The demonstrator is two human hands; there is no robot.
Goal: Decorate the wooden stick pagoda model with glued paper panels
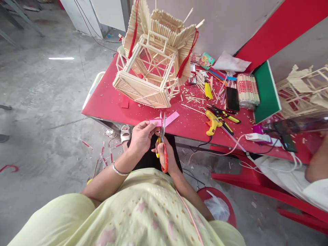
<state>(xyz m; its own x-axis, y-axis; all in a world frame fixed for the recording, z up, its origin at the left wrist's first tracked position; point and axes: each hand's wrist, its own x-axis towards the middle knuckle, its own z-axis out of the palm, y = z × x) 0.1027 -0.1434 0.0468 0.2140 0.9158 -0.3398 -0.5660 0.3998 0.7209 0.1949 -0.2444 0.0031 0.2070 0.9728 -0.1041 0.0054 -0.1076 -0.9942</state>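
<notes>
Between the thumb and fingers of my left hand is a small pink paper piece with a red edge. My right hand grips scissors with red and yellow handles, blades pointing away from me and parted at the paper's right end. A longer pink paper strip is just right of the blades; whether it touches them I cannot tell. Beyond my hands stands a pavilion model built of wooden sticks, with red tassels hanging from its roof. A red paper scrap lies by its base.
On the red table, right of the model, lie loose sticks, a yellow glue gun, pliers, a yellow cutter, a dark phone and packed sticks. Cables hang over the front edge. Another person's arm is at far right.
</notes>
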